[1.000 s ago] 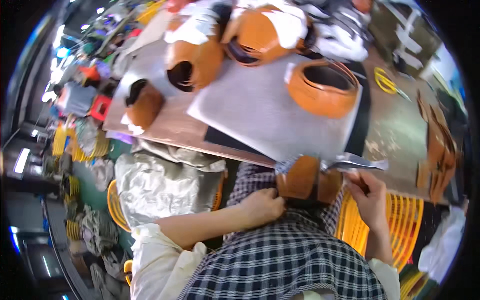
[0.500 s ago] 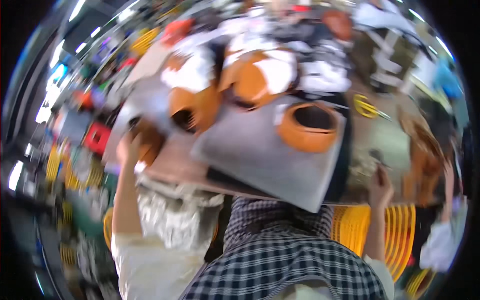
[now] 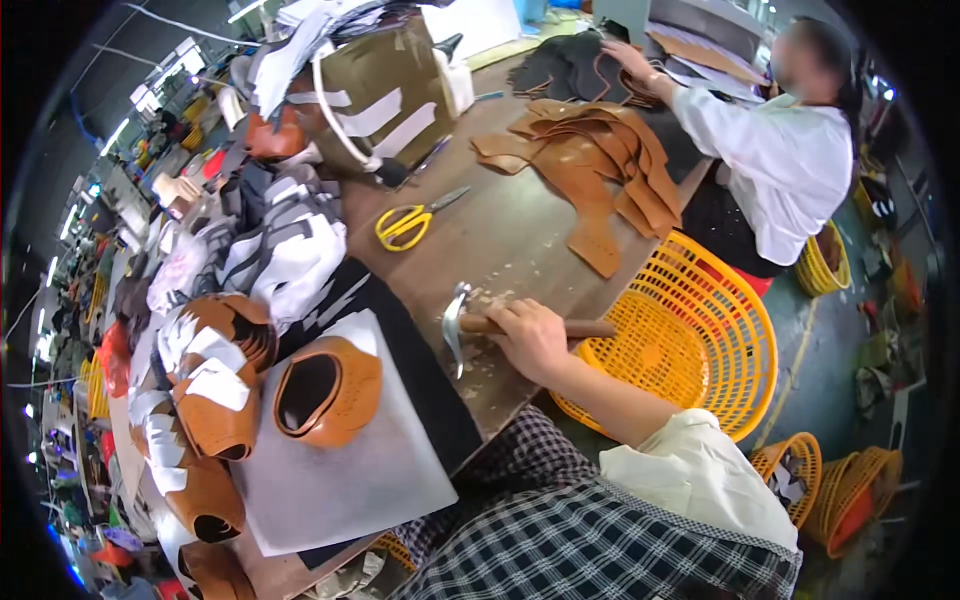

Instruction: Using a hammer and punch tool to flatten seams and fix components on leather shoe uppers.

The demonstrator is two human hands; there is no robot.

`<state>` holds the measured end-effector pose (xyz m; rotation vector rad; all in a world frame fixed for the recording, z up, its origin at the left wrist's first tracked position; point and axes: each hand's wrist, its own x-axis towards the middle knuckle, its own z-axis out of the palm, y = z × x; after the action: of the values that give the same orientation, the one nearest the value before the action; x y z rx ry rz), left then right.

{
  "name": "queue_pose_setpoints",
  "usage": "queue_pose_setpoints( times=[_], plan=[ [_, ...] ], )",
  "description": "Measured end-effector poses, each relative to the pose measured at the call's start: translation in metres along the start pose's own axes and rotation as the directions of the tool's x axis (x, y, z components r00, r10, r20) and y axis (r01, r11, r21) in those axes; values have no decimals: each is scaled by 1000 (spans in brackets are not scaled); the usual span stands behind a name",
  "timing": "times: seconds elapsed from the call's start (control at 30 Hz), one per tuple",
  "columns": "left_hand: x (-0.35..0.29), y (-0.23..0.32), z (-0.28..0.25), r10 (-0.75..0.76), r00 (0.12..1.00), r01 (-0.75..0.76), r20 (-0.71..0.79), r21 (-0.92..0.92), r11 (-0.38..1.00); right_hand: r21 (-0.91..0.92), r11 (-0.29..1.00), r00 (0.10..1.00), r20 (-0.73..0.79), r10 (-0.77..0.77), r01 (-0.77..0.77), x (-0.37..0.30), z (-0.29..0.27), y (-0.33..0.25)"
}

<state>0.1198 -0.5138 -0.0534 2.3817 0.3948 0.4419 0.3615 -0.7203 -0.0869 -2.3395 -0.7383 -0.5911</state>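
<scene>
My right hand (image 3: 535, 338) is closed round the wooden handle of a hammer (image 3: 590, 328) near the table's right edge. Its metal head (image 3: 455, 328) is low over the wooden tabletop, among pale scraps. My left hand is out of the picture. On a pale grey sheet (image 3: 345, 490) lies a tan leather shoe upper (image 3: 352, 400), its opening facing up. More tan uppers (image 3: 215, 425) with white lining pieces cluster to its left. Beyond the hammer are yellow-handled scissors (image 3: 405, 226), blades pointing away to the right.
A fan of flat tan leather pieces (image 3: 590, 160) lies at the far right of the table. A large yellow basket (image 3: 755, 345) stands beside the table edge. Behind is a co-worker in a white shirt (image 3: 790, 165), one hand on dark pieces (image 3: 570, 70). A brown box (image 3: 385, 95) stands at the back.
My view has swung to the right. My left hand, which was at a tan upper on the far left, has left the picture. My right hand now shows clearly on the hammer handle.
</scene>
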Motion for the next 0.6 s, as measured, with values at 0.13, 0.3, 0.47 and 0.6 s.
queue_pose_setpoints(
  times=[0.13,0.3,0.47,0.6],
  plan=[
    [16,9,20,-20,998,25,60,-84,996,34,999,999,32,-24,23,1,3,-2],
    [24,13,29,-59,992,72,115,-118,990,28,999,998,61,-29,28,1,-1,4],
    [8,2,20,-176,976,191,130,-116,975,42,998,998,39,-40,39,1,1,3],
    [-24,-17,3,-320,937,334,144,-90,938,17,1000,998,64,-23,22,4,-1,2]
  ],
)
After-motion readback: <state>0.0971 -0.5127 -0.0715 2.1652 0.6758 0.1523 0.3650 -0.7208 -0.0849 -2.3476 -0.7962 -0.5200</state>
